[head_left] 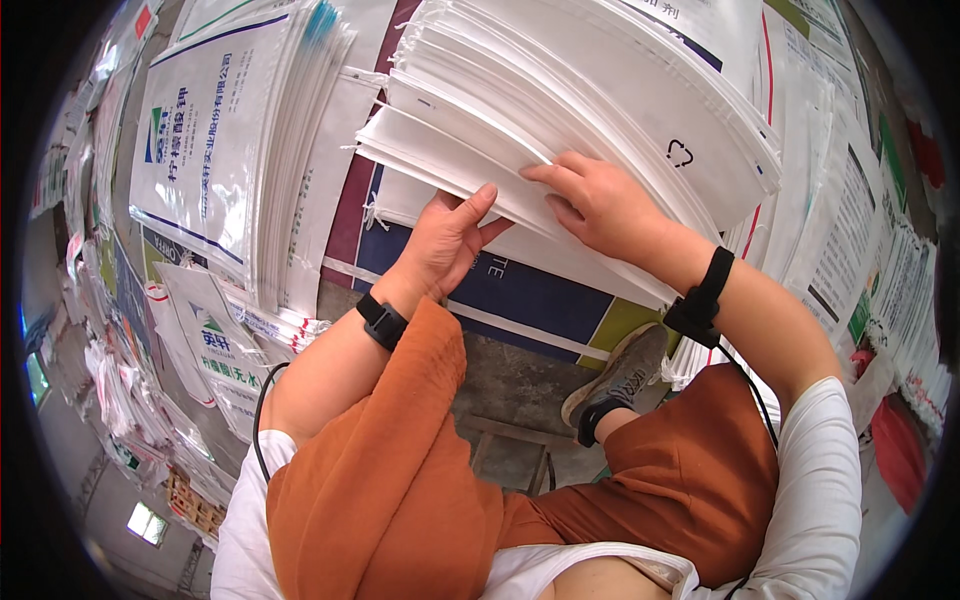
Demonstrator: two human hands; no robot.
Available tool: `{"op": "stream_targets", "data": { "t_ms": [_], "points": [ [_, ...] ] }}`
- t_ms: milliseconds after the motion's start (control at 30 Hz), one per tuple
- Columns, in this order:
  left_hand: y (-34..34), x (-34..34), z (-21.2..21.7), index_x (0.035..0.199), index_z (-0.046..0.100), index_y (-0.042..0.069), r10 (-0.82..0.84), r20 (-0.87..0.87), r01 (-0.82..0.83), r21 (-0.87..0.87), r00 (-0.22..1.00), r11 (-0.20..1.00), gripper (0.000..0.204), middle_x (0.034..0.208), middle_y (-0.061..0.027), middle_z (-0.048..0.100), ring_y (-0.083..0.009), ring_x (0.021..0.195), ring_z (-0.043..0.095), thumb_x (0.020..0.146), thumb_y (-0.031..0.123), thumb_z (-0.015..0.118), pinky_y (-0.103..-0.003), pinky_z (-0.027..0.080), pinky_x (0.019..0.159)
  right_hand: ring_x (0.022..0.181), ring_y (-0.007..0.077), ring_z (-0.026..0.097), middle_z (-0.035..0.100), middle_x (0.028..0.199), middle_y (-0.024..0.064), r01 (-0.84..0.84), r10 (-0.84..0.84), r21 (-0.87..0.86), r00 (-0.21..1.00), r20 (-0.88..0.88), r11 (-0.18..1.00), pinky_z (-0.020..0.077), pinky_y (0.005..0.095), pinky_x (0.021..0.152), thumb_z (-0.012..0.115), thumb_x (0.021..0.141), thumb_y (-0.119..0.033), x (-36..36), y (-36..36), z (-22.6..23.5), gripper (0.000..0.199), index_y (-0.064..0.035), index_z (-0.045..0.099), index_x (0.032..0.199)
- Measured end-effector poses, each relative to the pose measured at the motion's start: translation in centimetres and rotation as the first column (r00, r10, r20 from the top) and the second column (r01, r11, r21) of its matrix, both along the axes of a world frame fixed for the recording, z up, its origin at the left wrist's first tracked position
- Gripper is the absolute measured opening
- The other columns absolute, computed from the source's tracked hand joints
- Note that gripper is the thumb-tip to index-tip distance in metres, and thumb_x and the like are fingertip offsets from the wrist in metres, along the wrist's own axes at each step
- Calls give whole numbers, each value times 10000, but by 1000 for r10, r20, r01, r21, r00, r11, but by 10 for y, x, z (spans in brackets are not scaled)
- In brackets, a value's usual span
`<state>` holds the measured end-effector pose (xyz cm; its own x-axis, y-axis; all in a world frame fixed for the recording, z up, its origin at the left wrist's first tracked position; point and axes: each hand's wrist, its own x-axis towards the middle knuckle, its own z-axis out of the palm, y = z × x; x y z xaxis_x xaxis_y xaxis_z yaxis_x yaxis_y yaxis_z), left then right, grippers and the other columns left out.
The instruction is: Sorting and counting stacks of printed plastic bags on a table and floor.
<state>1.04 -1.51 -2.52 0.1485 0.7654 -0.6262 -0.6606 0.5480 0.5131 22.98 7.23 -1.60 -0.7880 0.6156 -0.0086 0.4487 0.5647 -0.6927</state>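
A thick stack of flat white woven plastic sacks [600,60] lies fanned out in front of me, its layered edges toward me. My left hand [450,240] grips the near edge of the lowest fanned white sacks [425,150], thumb on top and fingers underneath. To its right, my right hand [600,205] rests on the same sacks. Its index finger touches the edge of a layer, and the thumb is apart from it; the other fingers are partly hidden. Loose threads hang from the sacks' left corners.
Another stack of printed white sacks [200,140] lies at the left, with more sacks [850,220] at the right. Under the fanned stack is a dark blue printed sheet [520,310]. My shoe [625,375] is on the concrete floor [510,390] below it.
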Motion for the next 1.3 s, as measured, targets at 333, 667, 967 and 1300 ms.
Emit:
{"op": "stream_targets", "data": {
  "t_ms": [333,667,967,1300],
  "points": [
    [1,-1,2,1489,354,71,-19,-1,19,3,1000,1000,585,1438,-80,489,-207,1313,526,1006,194,659,-415,512,1088,856,314,632,606,984,100,-39,40,23,999,-8,999,534,419,731,694,839,-41,1,2,0,383,-173,699,1199],
    [1,0,1,1470,388,86,-19,-4,19,14,1000,1000,527,1435,-68,492,-200,1318,521,1016,182,639,-425,497,1107,869,332,629,602,984,121,-3,3,-45,1000,-12,999,532,426,739,689,858,-73,3,4,0,354,-147,689,1204],
    [1,0,-1,1466,383,78,-13,0,13,18,1000,1000,533,1444,-71,480,-208,1322,517,1013,184,645,-423,496,1109,866,332,635,624,1032,116,-97,98,50,995,-8,994,530,443,749,721,835,-79,2,-1,4,389,-149,663,1213],
    [2,-1,-1,1550,247,-13,-68,12,67,46,998,997,749,1519,-146,394,-294,1370,471,991,230,683,-454,475,1119,884,370,630,612,1059,140,-6,6,-3,1000,8,1000,535,421,746,685,839,-15,5,2,-5,324,-83,647,1154]
  ]
}}
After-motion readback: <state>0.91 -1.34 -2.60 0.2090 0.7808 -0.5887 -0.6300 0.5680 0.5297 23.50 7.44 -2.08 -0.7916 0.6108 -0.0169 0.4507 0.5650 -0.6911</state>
